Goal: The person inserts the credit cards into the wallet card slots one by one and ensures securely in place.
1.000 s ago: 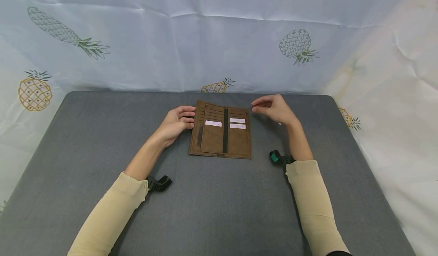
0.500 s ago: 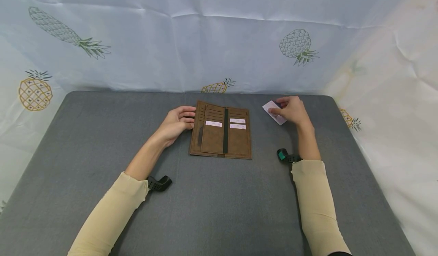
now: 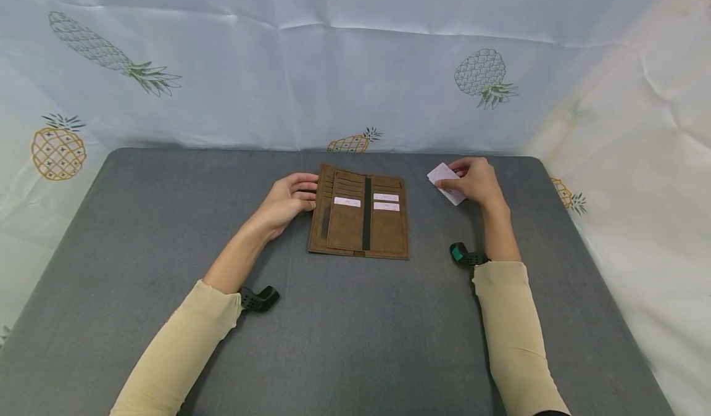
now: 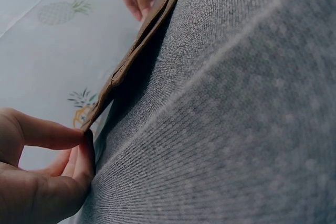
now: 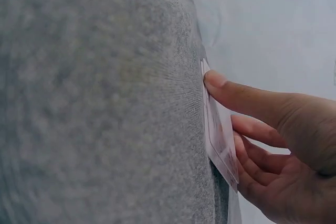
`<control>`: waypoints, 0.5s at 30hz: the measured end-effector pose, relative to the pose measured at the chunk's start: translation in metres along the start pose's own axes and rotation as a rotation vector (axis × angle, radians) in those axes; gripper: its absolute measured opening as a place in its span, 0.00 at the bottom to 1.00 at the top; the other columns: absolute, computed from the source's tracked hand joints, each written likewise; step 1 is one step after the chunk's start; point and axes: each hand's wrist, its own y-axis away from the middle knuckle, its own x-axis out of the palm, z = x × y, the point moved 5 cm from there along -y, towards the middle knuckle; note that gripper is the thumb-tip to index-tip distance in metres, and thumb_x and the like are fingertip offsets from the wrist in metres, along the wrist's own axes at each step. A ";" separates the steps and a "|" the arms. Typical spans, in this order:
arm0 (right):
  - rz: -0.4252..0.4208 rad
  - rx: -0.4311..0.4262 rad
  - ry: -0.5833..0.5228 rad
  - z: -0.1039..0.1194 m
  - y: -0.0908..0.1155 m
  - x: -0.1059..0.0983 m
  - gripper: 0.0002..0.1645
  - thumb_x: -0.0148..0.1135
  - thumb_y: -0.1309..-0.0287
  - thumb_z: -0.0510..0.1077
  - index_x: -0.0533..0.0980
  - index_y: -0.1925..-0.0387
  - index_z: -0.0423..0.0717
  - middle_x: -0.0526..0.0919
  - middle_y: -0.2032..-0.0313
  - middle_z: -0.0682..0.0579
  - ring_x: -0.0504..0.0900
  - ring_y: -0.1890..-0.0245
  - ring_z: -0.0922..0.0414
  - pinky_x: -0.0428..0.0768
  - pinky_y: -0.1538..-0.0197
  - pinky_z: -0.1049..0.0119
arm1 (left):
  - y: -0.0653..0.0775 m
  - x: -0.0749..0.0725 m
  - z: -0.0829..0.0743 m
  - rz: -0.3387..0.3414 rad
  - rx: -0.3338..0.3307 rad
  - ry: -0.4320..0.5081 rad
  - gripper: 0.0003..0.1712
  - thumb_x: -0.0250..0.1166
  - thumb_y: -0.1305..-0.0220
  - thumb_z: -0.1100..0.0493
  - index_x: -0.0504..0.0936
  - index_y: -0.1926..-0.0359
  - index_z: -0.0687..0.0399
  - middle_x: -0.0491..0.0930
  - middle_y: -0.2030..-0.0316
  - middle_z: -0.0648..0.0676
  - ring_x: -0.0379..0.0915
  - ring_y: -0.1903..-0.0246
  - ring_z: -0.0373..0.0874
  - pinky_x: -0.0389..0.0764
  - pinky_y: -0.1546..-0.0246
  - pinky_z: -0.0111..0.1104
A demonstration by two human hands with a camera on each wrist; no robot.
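Note:
A long brown wallet lies unfolded at the back middle of the table, with one pale pink card in a slot of its left panel and two in the right panel. My left hand pinches the wallet's left edge; in the left wrist view, that edge tilts up off the cloth. To the right of the wallet, my right hand pinches loose pink cards. The right wrist view shows my thumb on the near edge of these slightly offset cards, with the other fingers behind them.
A grey cloth covers the table, whose back edge meets a hanging white curtain printed with pineapples. Black camera mounts, the left one and the right one, sit at my wrists beside beige sleeves.
My right hand has moved right, away from the wallet's upper right corner, to the loose cards. Over the last half second the cards shifted slightly in its grip. My left hand stayed on the wallet.

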 end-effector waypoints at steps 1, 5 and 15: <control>-0.009 0.001 0.000 0.000 0.000 -0.001 0.35 0.82 0.39 0.52 0.83 0.39 0.33 0.86 0.46 0.31 0.83 0.56 0.47 0.77 0.64 0.72 | 0.000 0.000 0.000 0.000 0.000 0.001 0.38 0.57 0.29 0.80 0.64 0.20 0.64 0.68 0.26 0.69 0.71 0.31 0.59 0.83 0.49 0.20; -0.060 0.004 -0.021 -0.003 0.001 -0.003 0.30 0.82 0.40 0.50 0.85 0.44 0.34 0.88 0.50 0.34 0.82 0.62 0.56 0.76 0.67 0.75 | 0.000 0.000 0.000 0.001 0.001 0.006 0.39 0.57 0.29 0.80 0.64 0.20 0.64 0.68 0.26 0.69 0.71 0.31 0.59 0.83 0.50 0.20; -0.047 0.004 -0.091 -0.005 0.001 -0.003 0.33 0.79 0.37 0.45 0.79 0.36 0.33 0.86 0.41 0.31 0.83 0.54 0.51 0.75 0.63 0.80 | 0.001 0.000 0.000 0.004 0.006 0.007 0.38 0.57 0.28 0.80 0.64 0.20 0.64 0.68 0.26 0.69 0.71 0.31 0.60 0.83 0.50 0.20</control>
